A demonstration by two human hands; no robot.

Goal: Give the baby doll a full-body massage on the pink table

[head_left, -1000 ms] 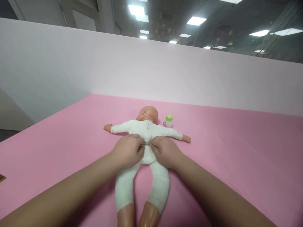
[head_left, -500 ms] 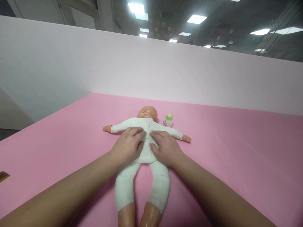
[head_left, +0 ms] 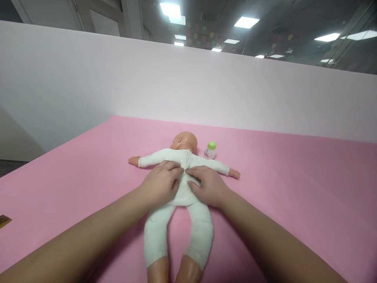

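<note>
A baby doll point(head_left: 183, 196) with a white cloth body lies stretched out on the pink surface, its bare head at the far end and its arms spread wide. The head is turned so that an ear shows and the face is hidden. My left hand point(head_left: 163, 181) lies flat on the left side of the doll's torso, fingers extended towards the middle seam. On the opposite side rests my right hand point(head_left: 210, 184), also flat, thumb apart from the fingers. The fingertips of both hands almost meet at the seam. Neither hand grips anything.
A small jar point(head_left: 210, 151) with a green lid stands beyond the doll's right-side arm, near its head. The pink surface point(head_left: 279, 188) ends at a white wall panel point(head_left: 206, 86) behind. A small yellow-brown card point(head_left: 4, 221) lies at the left edge.
My fingertips have come closer together at the doll's seam. The whole view has shifted very slightly; the doll and jar otherwise keep their places.
</note>
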